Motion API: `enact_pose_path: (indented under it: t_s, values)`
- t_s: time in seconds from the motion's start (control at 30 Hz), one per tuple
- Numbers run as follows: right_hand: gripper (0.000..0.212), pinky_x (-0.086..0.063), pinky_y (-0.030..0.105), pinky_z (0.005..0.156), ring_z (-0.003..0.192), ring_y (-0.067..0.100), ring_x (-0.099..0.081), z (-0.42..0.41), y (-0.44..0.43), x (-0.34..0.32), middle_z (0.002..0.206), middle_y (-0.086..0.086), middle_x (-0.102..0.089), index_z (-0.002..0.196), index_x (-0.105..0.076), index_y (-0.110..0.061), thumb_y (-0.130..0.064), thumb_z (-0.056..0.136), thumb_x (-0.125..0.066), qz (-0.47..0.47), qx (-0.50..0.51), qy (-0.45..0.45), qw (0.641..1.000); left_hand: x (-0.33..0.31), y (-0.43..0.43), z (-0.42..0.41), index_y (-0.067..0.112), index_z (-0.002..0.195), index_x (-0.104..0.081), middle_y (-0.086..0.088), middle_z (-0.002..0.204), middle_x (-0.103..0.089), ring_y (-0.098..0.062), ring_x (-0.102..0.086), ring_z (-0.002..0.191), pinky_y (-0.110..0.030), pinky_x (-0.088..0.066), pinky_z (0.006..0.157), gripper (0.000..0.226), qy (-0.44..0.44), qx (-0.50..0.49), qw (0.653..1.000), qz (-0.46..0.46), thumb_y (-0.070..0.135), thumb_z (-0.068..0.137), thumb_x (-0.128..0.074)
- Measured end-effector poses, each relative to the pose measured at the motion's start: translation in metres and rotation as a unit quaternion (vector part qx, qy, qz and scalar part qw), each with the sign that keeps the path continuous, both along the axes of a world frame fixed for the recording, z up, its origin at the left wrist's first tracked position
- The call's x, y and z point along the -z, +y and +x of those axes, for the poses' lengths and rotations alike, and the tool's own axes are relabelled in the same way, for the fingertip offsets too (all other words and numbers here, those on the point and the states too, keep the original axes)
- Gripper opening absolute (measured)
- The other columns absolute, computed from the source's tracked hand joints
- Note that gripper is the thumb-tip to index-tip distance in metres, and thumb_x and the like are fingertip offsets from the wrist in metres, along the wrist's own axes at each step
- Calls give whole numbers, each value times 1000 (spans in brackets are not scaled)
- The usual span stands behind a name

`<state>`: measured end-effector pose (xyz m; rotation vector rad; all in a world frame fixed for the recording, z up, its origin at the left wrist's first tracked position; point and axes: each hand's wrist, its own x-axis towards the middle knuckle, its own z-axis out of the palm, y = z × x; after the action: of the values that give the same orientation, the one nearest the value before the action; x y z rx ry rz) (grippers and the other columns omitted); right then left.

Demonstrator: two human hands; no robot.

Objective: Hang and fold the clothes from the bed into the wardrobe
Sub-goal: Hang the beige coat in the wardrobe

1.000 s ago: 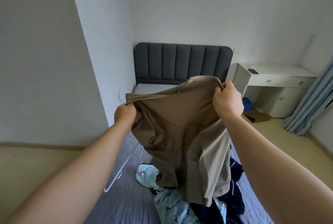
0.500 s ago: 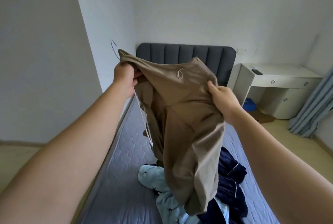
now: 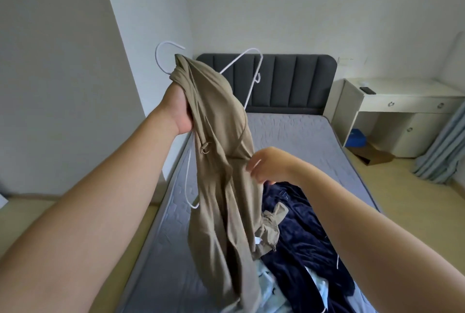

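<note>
My left hand (image 3: 179,108) is raised above the bed and grips the bunched top of a tan garment (image 3: 221,161) together with a white wire hanger (image 3: 249,61). The hanger's hook sticks up past my fist; one shoulder shows bare, the other end hangs below the cloth. The garment droops in long folds down to the pile. My right hand (image 3: 264,165) is lower, its fingers pinching a fold at the garment's right edge. On the grey mattress (image 3: 302,136) lie a dark navy garment (image 3: 302,232) and a light blue patterned one (image 3: 319,287).
A dark padded headboard (image 3: 289,81) stands at the far end of the bed. A white desk (image 3: 402,101) is to the right, with a blue thing and a cardboard box (image 3: 375,155) on the floor below. A blue curtain (image 3: 445,146) hangs at the right edge.
My right hand let go of the garment's upper edge and dropped to its side. The left hand now holds the garment bunched, and the hanger's hook and one shoulder have come clear of the cloth.
</note>
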<state>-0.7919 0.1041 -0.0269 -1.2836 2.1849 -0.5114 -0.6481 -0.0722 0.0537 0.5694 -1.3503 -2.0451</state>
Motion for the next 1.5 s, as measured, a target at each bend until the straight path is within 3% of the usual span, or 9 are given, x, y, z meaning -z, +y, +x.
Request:
enact_pose_path:
  t_s: [0.17, 0.33, 0.5, 0.67, 0.83, 1.07, 1.17, 1.33, 1.5]
  values:
    - [84, -50, 37, 88, 117, 31, -56, 4, -20, 20, 134, 12, -55, 151, -27, -6, -32, 85, -72, 75, 70, 55, 993, -8, 4, 13, 20, 108, -74, -6, 116, -73, -22, -70, 107, -35, -58, 83, 56, 21, 10, 1000, -16, 62, 98, -38]
    - [35, -41, 31, 69, 88, 27, -57, 20, -30, 48, 103, 13, -64, 109, -64, -5, -35, 96, -53, 55, -2, 26, 998, -13, 5, 27, 18, 82, -81, -4, 100, -76, -20, -72, 95, -34, -57, 86, 53, 55, 1, 998, 15, 56, 95, -46]
    - [23, -42, 29, 62, 69, 17, -57, 9, -31, 43, 75, 1, -64, 83, -70, -11, -34, 84, -67, -122, 112, -138, 976, -8, -7, 47, 15, 99, -67, -8, 108, -69, -25, -63, 109, -39, -45, 107, 29, 35, -43, 998, 34, 37, 99, -47]
    - [25, -55, 35, 68, 84, 25, -67, -7, -21, 31, 90, 9, -72, 94, -65, -10, -12, 71, -74, -112, 73, -231, 964, 2, -14, 69, 13, 100, -68, -9, 104, -72, -23, -70, 97, -33, -55, 86, 23, 49, -74, 995, 36, 26, 88, -53]
    - [20, -41, 23, 45, 57, 19, -49, -5, -18, 36, 77, 5, -57, 97, -63, -10, -19, 80, -69, 17, 14, -82, 996, 4, -8, 72, 13, 84, -67, -8, 80, -73, -22, -71, 75, -29, -58, 73, 20, 43, -93, 994, 25, 19, 94, -52]
    - [23, -46, 25, 57, 64, 15, -54, 6, -10, 67, 77, -2, -60, 86, -57, -20, -32, 78, -75, 216, -120, 77, 966, 10, -5, 73, 14, 91, -62, -9, 88, -68, -24, -67, 86, -33, -54, 82, 22, 82, -102, 991, 39, 15, 99, -41]
    - [39, -47, 33, 68, 73, 23, -59, 12, -5, 90, 84, 5, -66, 98, -66, -11, -47, 85, -64, 181, -79, 66, 978, 9, -7, 75, 14, 91, -62, -8, 88, -69, -23, -68, 85, -32, -56, 81, 21, 78, -99, 991, 47, 15, 98, -42]
    - [27, -47, 33, 82, 94, 20, -62, 7, -9, 86, 103, 0, -67, 112, -67, -17, -28, 99, -45, 48, 6, -31, 998, 19, -27, 79, 23, 78, -58, -4, 80, -62, -21, -60, 76, -32, -51, 77, 21, -3, -180, 984, -5, 4, 87, -57]
    - [35, -53, 45, 82, 92, 33, -65, -1, -10, 60, 96, 15, -71, 98, -68, -4, -25, 99, -40, -129, 167, -57, 976, 59, -52, 97, 21, 65, -54, 2, 56, -50, -15, -40, 50, -15, -25, 43, 29, -191, -273, 928, -166, 0, 83, -47]
